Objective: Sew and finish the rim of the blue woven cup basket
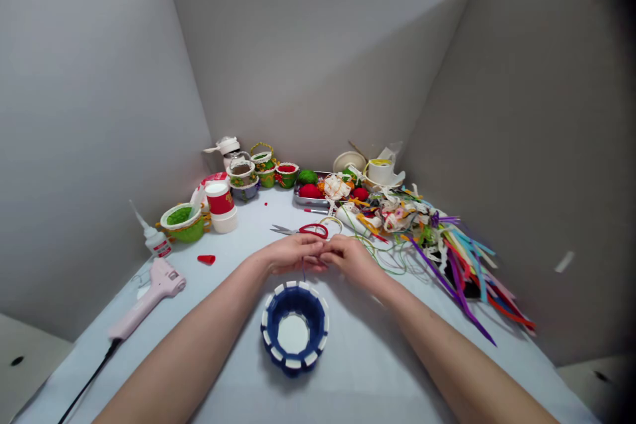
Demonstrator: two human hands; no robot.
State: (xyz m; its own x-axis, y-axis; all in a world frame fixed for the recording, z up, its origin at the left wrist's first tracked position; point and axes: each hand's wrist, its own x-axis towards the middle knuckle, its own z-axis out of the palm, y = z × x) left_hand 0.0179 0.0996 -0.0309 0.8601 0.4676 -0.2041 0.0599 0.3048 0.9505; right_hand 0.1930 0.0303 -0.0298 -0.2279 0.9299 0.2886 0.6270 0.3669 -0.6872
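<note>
My left hand (pixel 297 254) and my right hand (pixel 352 260) meet over the middle of the table, fingertips pinched together and touching. A thin purple strand (pixel 304 269) hangs from the fingers of the left hand. What the right fingertips pinch is too small to make out. Just below the hands stands a dark blue bowl-shaped basket (pixel 295 329), open at the top, with white pieces set round its rim and a pale bottom. Right behind the fingers lie scissors (pixel 314 231) with red handles, blades pointing left.
At left are a pink glue gun (pixel 149 298), a glue bottle (pixel 158 242), a red cap (pixel 206 259) and a green basket (pixel 191 230). Small decorated baskets (pixel 243 175) stand behind. A metal tray (pixel 298 197) holds yarn balls; ribbons and strips (pixel 462 258) pile up at right.
</note>
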